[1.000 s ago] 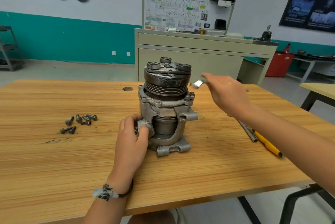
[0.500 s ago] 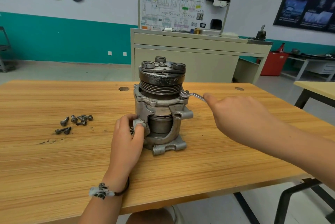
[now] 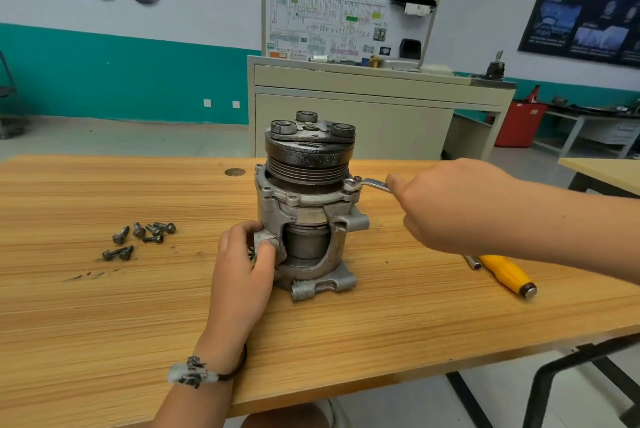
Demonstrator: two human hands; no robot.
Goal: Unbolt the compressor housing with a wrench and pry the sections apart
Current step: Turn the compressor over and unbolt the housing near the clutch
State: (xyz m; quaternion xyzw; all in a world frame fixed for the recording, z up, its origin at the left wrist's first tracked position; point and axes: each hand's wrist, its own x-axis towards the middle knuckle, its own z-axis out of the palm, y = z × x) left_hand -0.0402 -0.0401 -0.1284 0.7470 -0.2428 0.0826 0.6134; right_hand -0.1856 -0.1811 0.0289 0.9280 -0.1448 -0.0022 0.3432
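Head view: the compressor (image 3: 308, 205) stands upright in the middle of the table (image 3: 104, 306). The left hand (image 3: 242, 264) holds a low lug at 8 o'clock, fingers curled round it. The right hand (image 3: 446, 205) grips the wrench (image 3: 369, 184), whose head sits on a bolt (image 3: 350, 185) at 3 o'clock on the top rim. The step looks like loosening this bolt. Next it needs a steady turn while the left hand stops the body twisting. Loose bolts (image 3: 142, 238) lie at 9 o'clock and a screwdriver (image 3: 505, 275) at 4 o'clock, both clear of the swing. The table's near edge, at 6 o'clock, is well off.
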